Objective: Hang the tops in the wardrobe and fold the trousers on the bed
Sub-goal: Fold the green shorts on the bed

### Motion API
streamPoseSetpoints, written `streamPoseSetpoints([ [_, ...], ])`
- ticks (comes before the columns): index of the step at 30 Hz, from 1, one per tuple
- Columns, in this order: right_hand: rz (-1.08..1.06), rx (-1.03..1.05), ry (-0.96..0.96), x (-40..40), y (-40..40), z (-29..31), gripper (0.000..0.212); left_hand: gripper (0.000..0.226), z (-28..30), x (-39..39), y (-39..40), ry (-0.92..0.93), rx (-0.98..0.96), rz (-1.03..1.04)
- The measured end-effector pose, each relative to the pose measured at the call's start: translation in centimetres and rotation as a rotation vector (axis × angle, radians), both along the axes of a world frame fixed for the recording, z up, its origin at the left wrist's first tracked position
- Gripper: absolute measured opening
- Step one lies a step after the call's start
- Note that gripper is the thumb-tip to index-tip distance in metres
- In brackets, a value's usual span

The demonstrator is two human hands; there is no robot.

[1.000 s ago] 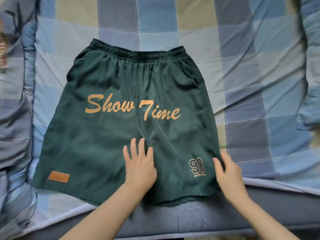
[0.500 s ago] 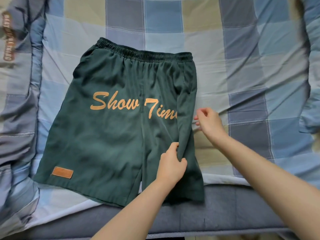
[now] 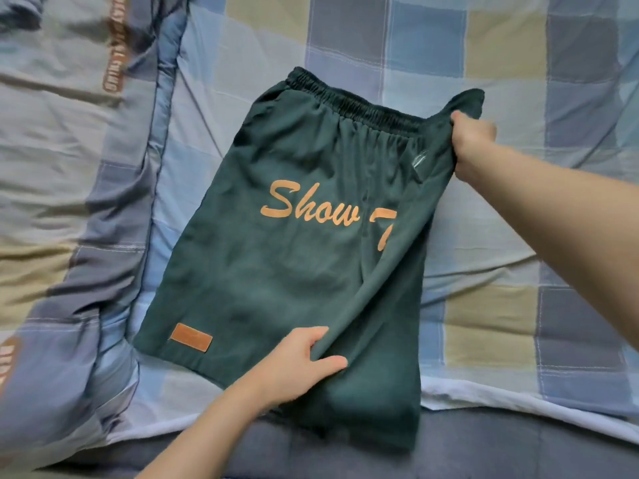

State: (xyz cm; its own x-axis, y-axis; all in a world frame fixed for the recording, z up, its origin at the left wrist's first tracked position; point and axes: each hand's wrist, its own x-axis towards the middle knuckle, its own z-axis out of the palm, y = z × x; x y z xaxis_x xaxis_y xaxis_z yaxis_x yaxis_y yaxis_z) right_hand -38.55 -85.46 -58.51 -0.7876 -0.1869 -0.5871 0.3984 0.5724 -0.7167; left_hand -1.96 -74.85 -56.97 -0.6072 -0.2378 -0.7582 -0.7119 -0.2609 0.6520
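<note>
Head camera looks steeply down, close over the bed (image 3: 484,46).

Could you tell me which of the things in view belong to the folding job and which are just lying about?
In the job:
- green shorts
- left hand, gripping the folded leg's hem
- right hand, gripping the waistband corner
- checked bed sheet, the folding surface

Lying about:
- rumpled checked quilt on the left

A checked blue and beige bed sheet (image 3: 501,46) carries dark green shorts (image 3: 276,271), with a rumpled quilt (image 3: 69,167) alongside.
</note>
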Motion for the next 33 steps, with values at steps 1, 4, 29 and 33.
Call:
streamPoseSetpoints([
  [1,0.047,0.006,0.012,1.1,-1.9,0.4,0.019,0.01,-0.1,2.5,-1.7,-0.035,-0.04,0.032],
  [4,0.191,-0.003,0.018,5.0,-6.7,0.7,0.024,0.02,-1.5,9.4,-5.6,-0.253,-0.232,0.12],
  [29,0.512,-0.096,0.613,12.9,-10.8,-2.2,0.01,0.043,-5.2,15.9,-9.1,-0.739,-0.804,0.212],
  [33,0.348,0.17,0.181,12.5,2.0,-6.4,0.033,0.038,-6.0,16.4,-10.6,-0.687,-0.653,0.345],
])
